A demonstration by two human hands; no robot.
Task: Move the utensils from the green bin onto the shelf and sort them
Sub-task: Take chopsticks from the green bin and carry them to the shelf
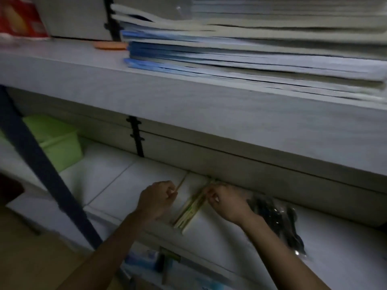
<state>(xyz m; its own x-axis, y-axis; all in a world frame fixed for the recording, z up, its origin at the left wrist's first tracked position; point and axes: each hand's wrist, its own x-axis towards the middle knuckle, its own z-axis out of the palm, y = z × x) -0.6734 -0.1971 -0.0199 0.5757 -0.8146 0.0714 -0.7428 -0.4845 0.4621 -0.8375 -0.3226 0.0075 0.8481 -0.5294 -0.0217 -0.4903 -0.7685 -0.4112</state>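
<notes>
Pale, green-printed chopstick bundle (191, 207) between pinching right hand (227, 203) fingers; single thin stick (181, 183) in curled left hand (158, 198).

Motion blur and dim light smear the whole view. At the lower shelf's (134, 185) left end, a blue upright (41, 170) crosses the green bin (60, 145), and the bin's inside cannot be seen. The left hand (158, 199) grips a single chopstick (181, 183) whose lower end is lost in the fist. The right hand (227, 203) curls its fingers on the far end of the bundle of chopsticks (191, 208), covering it. A clear bag of dark utensils (278, 218) lies partly behind the right wrist, and their kind is unreadable. On the upper shelf (146, 95), the paper stack (251, 57) and the red package (18, 17) run off the frame.
</notes>
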